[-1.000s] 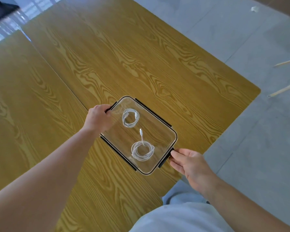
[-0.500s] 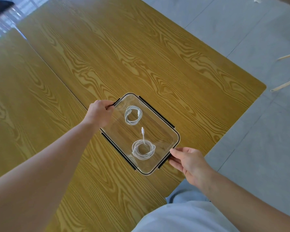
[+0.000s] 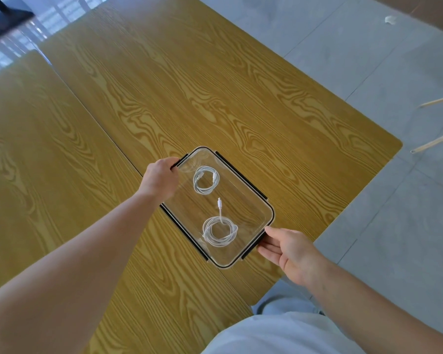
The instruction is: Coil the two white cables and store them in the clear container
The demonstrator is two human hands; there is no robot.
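A clear container [image 3: 272,213] with a transparent lid and black side clips lies on the wooden table. Two white cables are inside it, both coiled: a small coil [image 3: 202,191] at the far end and a larger coil [image 3: 220,241] at the near end, with one plug end sticking out toward the middle. My left hand [image 3: 160,178] is curled over the black clip at the far-left end. My right hand [image 3: 289,249] holds the near-right end, thumb on the corner and fingers against the black clip there.
The yellow wood-grain table [image 3: 215,98] has a seam running diagonally past the container's left side. Its right edge drops to a grey tiled floor [image 3: 394,226]. Thin pale chair legs [image 3: 437,140] stand at the far right.
Both hands have stayed on the two ends of the container. The cables have not moved. Only my view has shifted slightly.
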